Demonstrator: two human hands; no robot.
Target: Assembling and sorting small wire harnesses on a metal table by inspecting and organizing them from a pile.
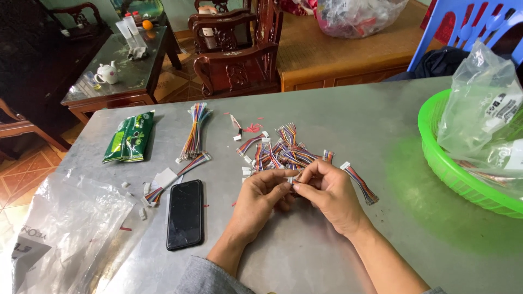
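Observation:
My left hand [261, 197] and my right hand [327, 191] meet over the grey metal table [381, 130], fingertips pinched together on a small wire connector [295, 182]. Just beyond them lies a loose pile of multicoloured ribbon wire harnesses [280, 149] with white plugs. One harness [359, 183] lies beside my right hand. A bundled stack of harnesses [195, 130] lies farther left, with another short one [192, 162] below it.
A black phone [184, 213] lies face up left of my left hand. Clear plastic bags [60, 234] cover the near left corner. A green packet [129, 137] lies at the far left. A green basket [452, 169] holding bags stands at the right. Wooden chairs and a tea table stand behind.

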